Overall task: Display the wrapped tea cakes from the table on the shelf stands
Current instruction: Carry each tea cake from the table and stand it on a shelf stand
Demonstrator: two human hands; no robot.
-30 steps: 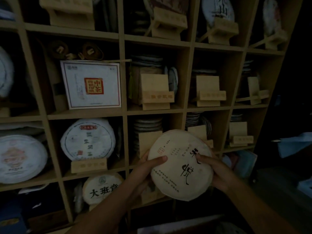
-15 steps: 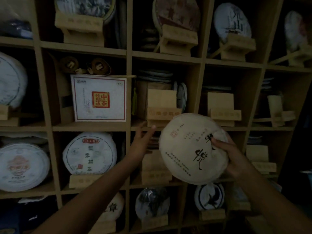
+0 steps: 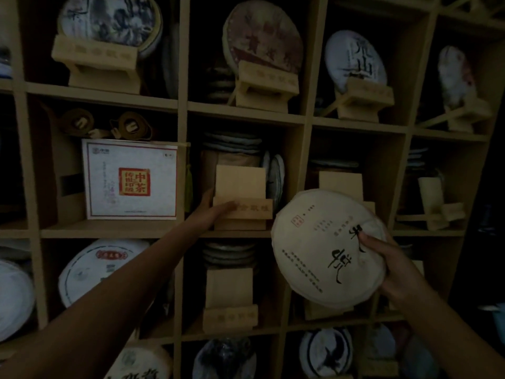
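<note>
I see the round cream paper-wrapped tea cake with black brush characters (image 3: 325, 247) held up in front of the wooden grid shelf (image 3: 246, 113), tilted, overlapping the compartment right of centre. My right hand (image 3: 393, 269) grips its right edge, thumb on the printed face, the other fingers hidden behind. My left hand (image 3: 213, 214) reaches into the centre compartment, fingers open and laid against the empty pale wooden display stand (image 3: 241, 198), holding nothing. A white square box with a red seal (image 3: 131, 179) stands one compartment left.
</note>
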